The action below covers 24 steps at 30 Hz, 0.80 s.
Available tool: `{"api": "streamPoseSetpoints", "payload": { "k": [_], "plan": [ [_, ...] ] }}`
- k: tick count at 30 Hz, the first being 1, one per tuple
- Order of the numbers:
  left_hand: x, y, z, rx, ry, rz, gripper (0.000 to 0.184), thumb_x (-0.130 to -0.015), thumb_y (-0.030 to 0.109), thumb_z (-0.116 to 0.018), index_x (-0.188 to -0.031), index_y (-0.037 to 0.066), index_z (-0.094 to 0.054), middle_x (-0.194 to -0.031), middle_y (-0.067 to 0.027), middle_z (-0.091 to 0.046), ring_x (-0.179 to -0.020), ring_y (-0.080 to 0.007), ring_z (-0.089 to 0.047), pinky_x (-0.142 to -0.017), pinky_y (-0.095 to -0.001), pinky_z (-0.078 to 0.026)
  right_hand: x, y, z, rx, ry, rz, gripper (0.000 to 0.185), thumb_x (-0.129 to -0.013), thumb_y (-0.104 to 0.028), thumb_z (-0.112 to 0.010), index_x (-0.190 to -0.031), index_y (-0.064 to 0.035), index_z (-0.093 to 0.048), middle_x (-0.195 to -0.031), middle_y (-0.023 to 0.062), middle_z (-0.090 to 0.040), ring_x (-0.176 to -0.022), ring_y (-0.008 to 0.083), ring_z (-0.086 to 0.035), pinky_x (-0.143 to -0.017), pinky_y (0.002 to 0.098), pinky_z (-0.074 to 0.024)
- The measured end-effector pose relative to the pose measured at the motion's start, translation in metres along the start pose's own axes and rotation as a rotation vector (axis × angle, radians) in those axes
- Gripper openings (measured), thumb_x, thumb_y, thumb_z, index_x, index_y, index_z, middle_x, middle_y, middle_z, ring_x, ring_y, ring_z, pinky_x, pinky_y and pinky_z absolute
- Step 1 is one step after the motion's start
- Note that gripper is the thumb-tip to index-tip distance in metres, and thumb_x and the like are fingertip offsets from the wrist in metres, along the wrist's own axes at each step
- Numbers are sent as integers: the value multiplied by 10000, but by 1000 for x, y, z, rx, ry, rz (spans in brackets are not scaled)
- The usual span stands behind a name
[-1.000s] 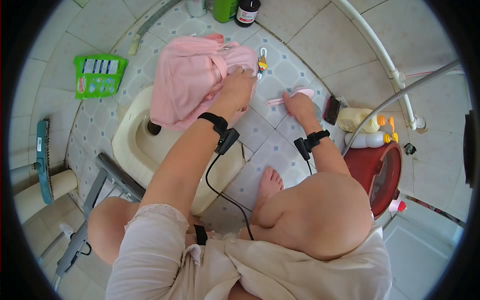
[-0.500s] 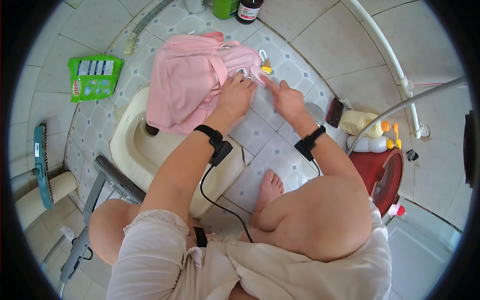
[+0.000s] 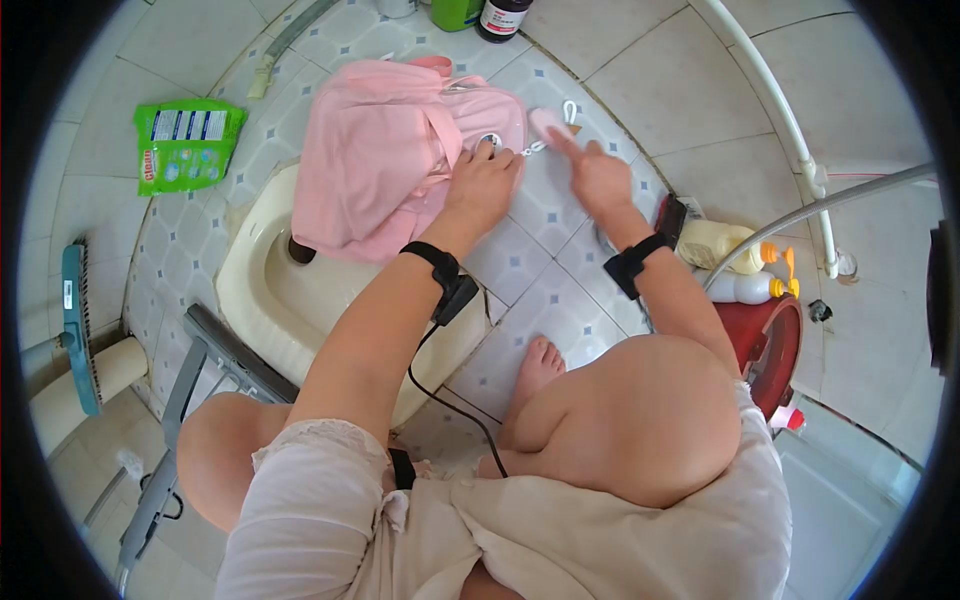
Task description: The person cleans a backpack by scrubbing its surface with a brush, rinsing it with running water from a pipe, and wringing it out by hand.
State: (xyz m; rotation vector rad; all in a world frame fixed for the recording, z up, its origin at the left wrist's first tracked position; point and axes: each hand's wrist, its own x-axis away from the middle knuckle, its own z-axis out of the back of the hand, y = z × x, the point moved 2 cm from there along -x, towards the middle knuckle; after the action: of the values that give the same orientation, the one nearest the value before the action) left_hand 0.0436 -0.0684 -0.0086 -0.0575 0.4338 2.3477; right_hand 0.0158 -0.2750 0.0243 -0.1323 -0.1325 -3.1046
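A pink backpack lies over the far end of the cream squat toilet and on the tiles beside it. My left hand grips the bag's right side, fingers bent beside a round white badge. Just right of the bag, my right hand has its index finger stretched along a smooth pink oval object, blurred by motion, with the other fingers curled. A white chain with a clip hangs close by, and a small brown-yellow charm is partly hidden behind the pink object.
A green wipes pack lies at left, near a blue brush head. Bottles stand at the far wall. At right are pump bottles, a dark red basin and a grey hose. A grey metal frame stands lower left.
My right hand has moved right, carrying the pink oval object away from the bag's side. My left hand stays on the backpack, its fingers slightly shifted.
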Motion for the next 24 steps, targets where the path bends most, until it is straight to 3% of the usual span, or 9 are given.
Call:
{"api": "streamPoseSetpoints", "payload": {
  "k": [3,5,8,11,15,17,18,21,24],
  "plan": [
    [-1,-5,-2,-3,80,1,428,-848,92,-633,-1274,121,-673,-1172,-17,-652,-1182,-263,-545,-953,-450,-461,11,-28,3,71,-33,182,747,-916,-87,-541,-1561,-432,-390,-870,126,-670,-714,317,-721,-623,449,-582],
    [1,-1,7,31,-44,18,421,-855,87,-623,-1268,134,-685,-1181,-9,-656,-1180,-265,-545,-954,-459,-453,7,8,-16,-3,-42,-98,770,-905,-80,-554,-1569,-427,-378,-917,139,-671,-728,317,-723,-626,452,-583],
    [-1,2,-2,14,2,17,346,-939,150,-571,-1263,123,-690,-1182,-17,-658,-1234,-273,-529,-1017,-484,-426,0,1,-4,15,-59,-41,748,-923,-92,-536,-1574,-423,-371,-947,145,-675,-733,314,-725,-622,446,-581],
    [2,-3,-7,52,9,16,327,-928,145,-581,-1232,121,-699,-1190,-4,-656,-1224,-277,-530,-1013,-496,-424,9,-27,-2,10,7,54,715,-944,-101,-505,-1563,-438,-384,-971,149,-679,-729,319,-723,-620,450,-577],
    [-2,-2,4,59,41,7,319,-918,134,-590,-1214,109,-705,-1197,-4,-655,-1224,-279,-534,-1015,-491,-419,1,12,1,-51,-66,-112,680,-972,-135,-531,-1554,-458,-393,-868,134,-680,-764,328,-713,-684,468,-574],
    [-7,3,6,20,-59,67,290,-913,130,-598,-1178,91,-708,-1158,-32,-654,-1201,-276,-546,-1001,-470,-425,-2,9,8,-154,-42,-98,534,-1038,-229,-500,-1524,-447,-453,-890,140,-718,-810,336,-713,-744,453,-571],
    [-9,1,9,19,-53,68,290,-913,130,-598,-1178,91,-708,-1158,-32,-654,-1201,-276,-546,-1001,-470,-425,-3,3,12,-394,28,-178,420,-1075,-331,-472,-1480,-432,-522,-997,140,-750,-882,350,-715,-783,440,-567],
    [1,-5,11,-21,-25,82,387,-881,155,-643,-1263,106,-683,-1134,-72,-644,-1149,-256,-555,-922,-454,-447,3,-18,20,-450,173,-200,395,-1075,-328,-462,-1450,-405,-560,-1011,125,-754,-916,349,-711,-783,462,-551],
    [5,-8,12,-99,142,85,417,-876,196,-667,-1282,102,-669,-1130,-70,-633,-1149,-246,-555,-929,-447,-446,6,-26,23,-749,8,-370,378,-1065,-340,-484,-1422,-396,-596,-1019,129,-751,-915,342,-715,-787,459,-552]
  ]
}}
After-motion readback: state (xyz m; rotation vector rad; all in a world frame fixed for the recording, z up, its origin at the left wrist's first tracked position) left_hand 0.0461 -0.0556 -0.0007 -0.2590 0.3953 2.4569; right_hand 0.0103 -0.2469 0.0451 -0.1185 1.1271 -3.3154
